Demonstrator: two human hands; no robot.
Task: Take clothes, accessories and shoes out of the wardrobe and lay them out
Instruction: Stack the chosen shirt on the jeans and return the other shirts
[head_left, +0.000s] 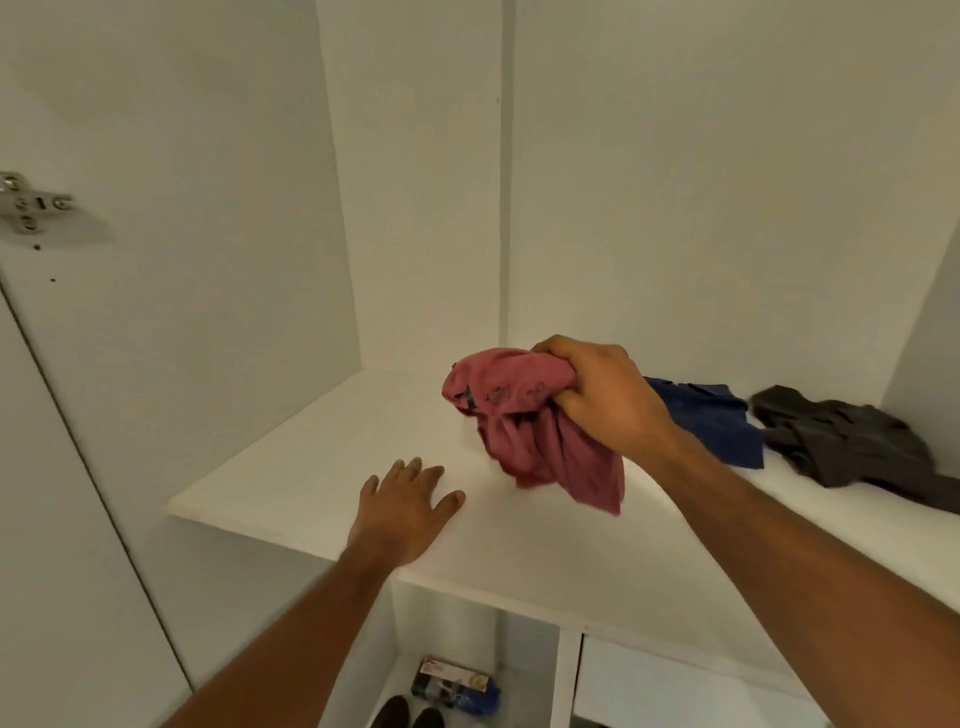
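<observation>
Above the shelf (322, 441), right hand (602, 400) gripped red garment (530, 441). Left hand (410, 504) lay flat, fingers spread, near front edge. Blue cloth (717, 421) behind.

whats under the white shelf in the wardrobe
Below the white shelf, a lower compartment shows a pair of dark shoes, a printed packet and something blue. The shelf and left arm hide the rest.

Right hand (602, 395) grips red garment (524, 431); left hand (405, 504) flat on shelf (311, 467).
</observation>
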